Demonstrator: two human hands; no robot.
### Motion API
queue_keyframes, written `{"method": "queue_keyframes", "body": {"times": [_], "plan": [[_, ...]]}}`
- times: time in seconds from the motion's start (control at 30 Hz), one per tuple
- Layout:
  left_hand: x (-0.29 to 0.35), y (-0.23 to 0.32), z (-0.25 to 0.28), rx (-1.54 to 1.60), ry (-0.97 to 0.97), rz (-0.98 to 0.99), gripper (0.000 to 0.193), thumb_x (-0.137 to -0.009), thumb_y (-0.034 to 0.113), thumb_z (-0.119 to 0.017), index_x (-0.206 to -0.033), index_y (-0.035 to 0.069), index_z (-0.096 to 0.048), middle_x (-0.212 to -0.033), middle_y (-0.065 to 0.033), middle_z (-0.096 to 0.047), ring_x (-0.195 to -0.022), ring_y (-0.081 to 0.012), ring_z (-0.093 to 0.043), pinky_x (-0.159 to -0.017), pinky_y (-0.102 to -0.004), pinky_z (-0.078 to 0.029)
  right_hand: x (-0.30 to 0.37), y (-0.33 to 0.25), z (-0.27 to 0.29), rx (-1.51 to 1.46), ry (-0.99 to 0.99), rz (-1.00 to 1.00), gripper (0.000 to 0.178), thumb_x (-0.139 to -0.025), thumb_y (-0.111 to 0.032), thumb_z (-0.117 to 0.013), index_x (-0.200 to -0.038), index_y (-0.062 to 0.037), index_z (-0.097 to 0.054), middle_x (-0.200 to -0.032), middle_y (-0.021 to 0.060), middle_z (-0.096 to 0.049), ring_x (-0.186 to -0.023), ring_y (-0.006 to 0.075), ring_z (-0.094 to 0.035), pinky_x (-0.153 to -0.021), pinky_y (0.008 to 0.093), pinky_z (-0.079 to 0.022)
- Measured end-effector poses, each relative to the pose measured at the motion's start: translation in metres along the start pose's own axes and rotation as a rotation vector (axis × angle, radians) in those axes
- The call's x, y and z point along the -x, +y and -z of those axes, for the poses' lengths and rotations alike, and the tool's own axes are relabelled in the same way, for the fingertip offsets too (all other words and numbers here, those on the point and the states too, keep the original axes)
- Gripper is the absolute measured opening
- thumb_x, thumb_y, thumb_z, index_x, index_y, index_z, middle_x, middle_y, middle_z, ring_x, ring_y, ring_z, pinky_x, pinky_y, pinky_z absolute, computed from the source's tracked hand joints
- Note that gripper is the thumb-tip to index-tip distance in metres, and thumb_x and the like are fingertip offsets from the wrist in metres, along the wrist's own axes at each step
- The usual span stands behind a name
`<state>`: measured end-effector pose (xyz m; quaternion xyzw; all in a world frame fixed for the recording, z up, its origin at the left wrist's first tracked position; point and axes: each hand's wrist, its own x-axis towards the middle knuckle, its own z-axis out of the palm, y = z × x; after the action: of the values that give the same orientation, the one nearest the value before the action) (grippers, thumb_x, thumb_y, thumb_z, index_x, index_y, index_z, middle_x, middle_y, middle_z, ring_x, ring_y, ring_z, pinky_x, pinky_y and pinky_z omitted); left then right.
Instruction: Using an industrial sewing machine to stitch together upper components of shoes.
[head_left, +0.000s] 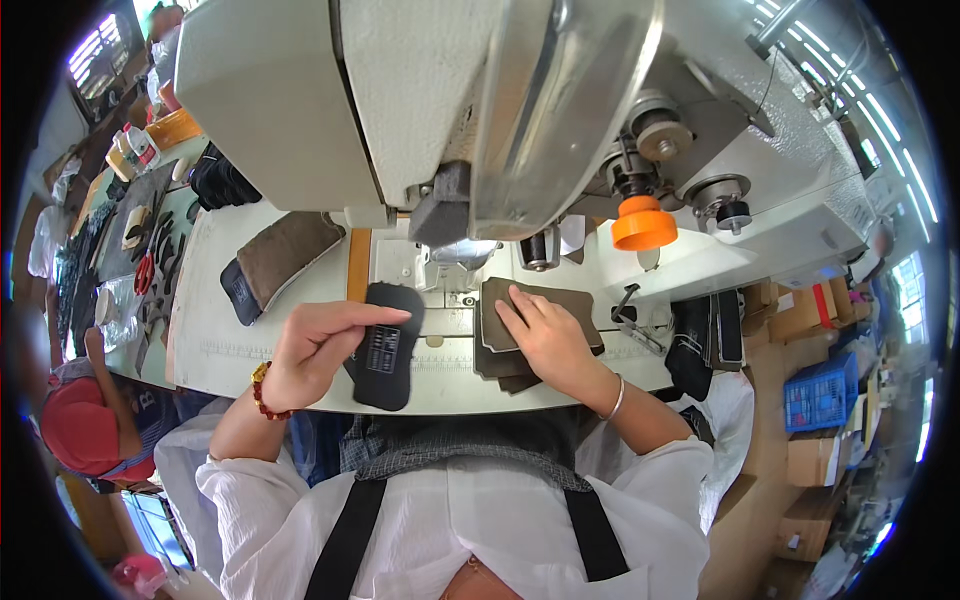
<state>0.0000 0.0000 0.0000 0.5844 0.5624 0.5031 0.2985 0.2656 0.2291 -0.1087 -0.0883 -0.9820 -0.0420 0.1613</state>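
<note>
My left hand (318, 345) pinches a black padded piece with pale print (390, 360), shaped like a shoe tongue. Its index finger lies stretched along the upper end; the thumb is partly hidden. My right hand (552, 345) rests palm down, fingers apart, on several brown fabric pieces (492, 335) stacked loosely right of the needle area. The sewing machine's presser foot area (458, 275) lies just beyond, between both hands. Farther left on the table sits a pile of brown pieces with black undersides (285, 258).
The sewing machine head (420, 100) hangs over the work, with an orange knob (643, 224) at right. Black pieces (692, 345) hang by the table's right edge. A blue crate (820, 393) and cardboard boxes stand on the right; a person in a red cap (80, 425) is at left.
</note>
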Motion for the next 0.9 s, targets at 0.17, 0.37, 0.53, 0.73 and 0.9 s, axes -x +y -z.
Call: {"method": "queue_keyframes", "body": {"times": [0.17, 0.37, 0.53, 0.73, 0.9], "plan": [[-0.015, 0.0, -0.011, -0.378, 0.051, -0.318, 0.062, -0.074, -0.018, -0.055, -0.128, 0.005, -0.076, -0.084, -0.007, -0.071, -0.065, -0.0233, -0.06, -0.077, -0.033, -0.055, -0.005, -0.001, 0.038, -0.115, 0.268, -0.161, 0.059, -0.084, -0.007, -0.064, -0.142, 0.0007, -0.063, -0.141, 0.0219, -0.065, -0.118, 0.0346, -0.066, -0.101, 0.0437, -0.055], [-0.036, -0.022, -0.014, -0.827, 0.387, -0.947, 0.062, -0.054, 0.005, -0.083, -0.115, 0.019, -0.086, -0.09, 0.0002, -0.049, -0.081, -0.0189, -0.052, -0.058, -0.0276, -0.045, -0.028, -0.026, 0.082, 0.022, 0.385, 0.103, 0.049, -0.092, -0.012, -0.059, -0.139, 0.0001, -0.067, -0.14, 0.0165, -0.066, -0.129, 0.0309, -0.062, -0.107, 0.0456, -0.049], [-0.056, -0.036, -0.02, -0.893, 0.497, -1.074, 0.061, -0.055, 0.014, -0.082, -0.115, 0.021, -0.086, -0.102, -0.0015, -0.048, -0.082, -0.0192, -0.045, -0.063, -0.0275, -0.044, -0.059, -0.035, 0.092, 0.016, 0.272, 0.185, 0.051, -0.088, -0.014, -0.062, -0.134, 0.0044, -0.068, -0.146, 0.0188, -0.064, -0.121, 0.027, -0.066, -0.089, 0.0392, -0.05], [-0.078, -0.046, -0.014, -0.825, 0.365, -1.102, 0.038, -0.063, 0.009, -0.076, -0.1, 0.012, -0.085, -0.105, -0.0046, -0.075, -0.095, -0.0232, -0.068, -0.081, -0.031, -0.056, -0.069, -0.048, 0.093, -0.051, 0.324, 0.142, 0.045, -0.078, -0.015, -0.068, -0.117, 0.0059, -0.074, -0.116, 0.015, -0.07, -0.105, 0.0301, -0.066, -0.082, 0.0441, -0.049], [-0.073, -0.043, -0.008, -0.908, 0.191, -0.85, 0.048, -0.07, -0.003, -0.077, -0.116, 0.009, -0.081, -0.116, -0.0098, -0.078, -0.106, -0.028, -0.076, -0.089, -0.0391, -0.062, -0.074, -0.033, 0.087, -0.061, 0.349, 0.165, 0.041, -0.075, -0.014, -0.073, -0.114, 0.0001, -0.073, -0.111, 0.0118, -0.069, -0.105, 0.0315, -0.065, -0.077, 0.0431, -0.046]]}}
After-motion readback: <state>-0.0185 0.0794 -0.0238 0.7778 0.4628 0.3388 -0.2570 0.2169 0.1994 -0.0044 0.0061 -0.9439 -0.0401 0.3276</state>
